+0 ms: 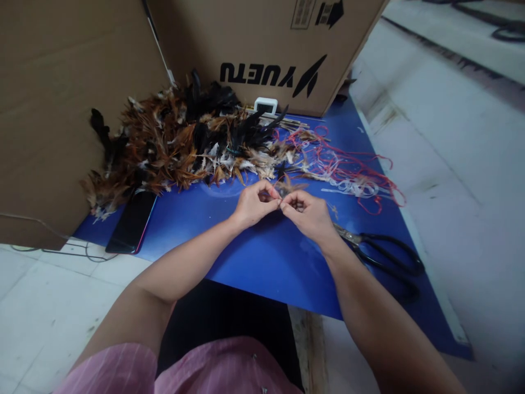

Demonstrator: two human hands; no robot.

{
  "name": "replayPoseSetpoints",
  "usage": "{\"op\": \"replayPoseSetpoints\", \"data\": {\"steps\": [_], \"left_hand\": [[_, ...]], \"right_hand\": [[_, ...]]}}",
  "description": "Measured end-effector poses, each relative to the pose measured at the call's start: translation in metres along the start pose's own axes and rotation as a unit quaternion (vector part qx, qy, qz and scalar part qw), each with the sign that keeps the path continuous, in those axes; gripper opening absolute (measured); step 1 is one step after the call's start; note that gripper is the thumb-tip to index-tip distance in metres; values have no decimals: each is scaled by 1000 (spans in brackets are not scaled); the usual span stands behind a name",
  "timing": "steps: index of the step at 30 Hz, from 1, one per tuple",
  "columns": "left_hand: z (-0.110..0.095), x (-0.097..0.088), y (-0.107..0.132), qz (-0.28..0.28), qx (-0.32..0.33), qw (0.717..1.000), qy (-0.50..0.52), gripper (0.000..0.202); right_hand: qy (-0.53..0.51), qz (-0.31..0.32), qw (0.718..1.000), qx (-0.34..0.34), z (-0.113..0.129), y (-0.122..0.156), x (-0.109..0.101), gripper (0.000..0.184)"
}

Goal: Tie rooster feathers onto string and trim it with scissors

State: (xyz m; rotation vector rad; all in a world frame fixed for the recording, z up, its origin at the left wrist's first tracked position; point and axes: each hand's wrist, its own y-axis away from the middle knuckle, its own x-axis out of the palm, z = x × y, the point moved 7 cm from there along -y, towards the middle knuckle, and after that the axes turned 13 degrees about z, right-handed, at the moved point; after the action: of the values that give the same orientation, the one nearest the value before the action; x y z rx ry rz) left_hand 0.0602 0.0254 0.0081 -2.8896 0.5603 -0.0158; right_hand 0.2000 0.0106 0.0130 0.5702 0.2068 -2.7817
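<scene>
My left hand and my right hand meet over the blue table, thumbs and forefingers pinched tip to tip. Between them is a small brown feather, its wispy end standing out beyond the fingers. The exact spot they grip is hidden by the fingertips. Just past the hands lies a heap of brown, black and white feathers. Red string and whitish string lie tangled to the right of the heap. Scissors with black handles rest beside my right wrist, partly covered by it.
A dark phone lies at the left edge of the blue table. Cardboard boxes stand behind and left of the feathers. A small white-framed object sits against the back box. Thin cables run over the floor at left.
</scene>
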Motion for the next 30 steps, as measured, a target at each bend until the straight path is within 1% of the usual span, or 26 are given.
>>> {"op": "replayPoseSetpoints", "data": {"steps": [5, 10, 19, 24, 30], "left_hand": [[-1, -2, 0, -4, -8, 1000, 14, 22], [-3, 0, 0, 0, -8, 1000, 28, 25], [-2, -2, 1, -7, -10, 1000, 16, 26], [-1, -2, 2, -12, -8, 1000, 14, 25], [0, -3, 2, -16, -11, 1000, 17, 24]], "right_hand": [[-61, -8, 998, -3, 2, -1, -1, 15], [-122, -19, 992, 9, 2, -1, -1, 11], [-117, -14, 993, 4, 6, 0, -2, 16], [-115, -21, 993, 6, 5, -1, -3, 18], [-108, -16, 994, 12, 3, 0, -3, 24]]}}
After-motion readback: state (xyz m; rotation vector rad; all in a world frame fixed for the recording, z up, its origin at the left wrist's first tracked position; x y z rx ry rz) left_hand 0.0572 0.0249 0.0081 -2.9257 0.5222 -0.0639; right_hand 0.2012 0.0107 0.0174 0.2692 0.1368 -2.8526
